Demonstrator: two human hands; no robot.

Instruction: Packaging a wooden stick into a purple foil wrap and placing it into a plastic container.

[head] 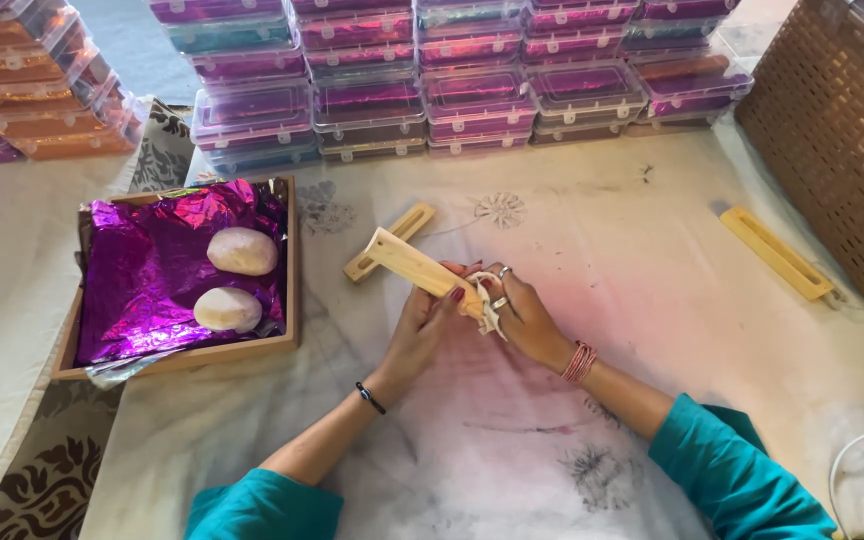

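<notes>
Near the middle of the cloth: both hands closed around one wooden mould.
Cloth (652, 300): white, stained pink and grey, spread over the table.
Wooden mould (420, 268): pale, long, tilted up to the left, lifted just off the cloth.
Left hand (420, 325): curled under the mould's lower end, fingers wrapped shut on it.
Right hand (517, 310): closed on the same end from the right, fingertips pinching a scrap of white dough (487, 305).
Second mould piece (390, 241): flat on the cloth, just behind the held mould.
Yellow stick (776, 253): flat on the cloth, well to the right of the mould.
Wooden tray (290, 270): left of the mould, lined with purple foil (142, 270).
Dough balls (242, 250): two, pale, resting on the foil.
Plastic boxes (472, 90): stacked in rows beyond the mould, purple inside.
Woven basket (842, 130): far right of the mould.
</notes>
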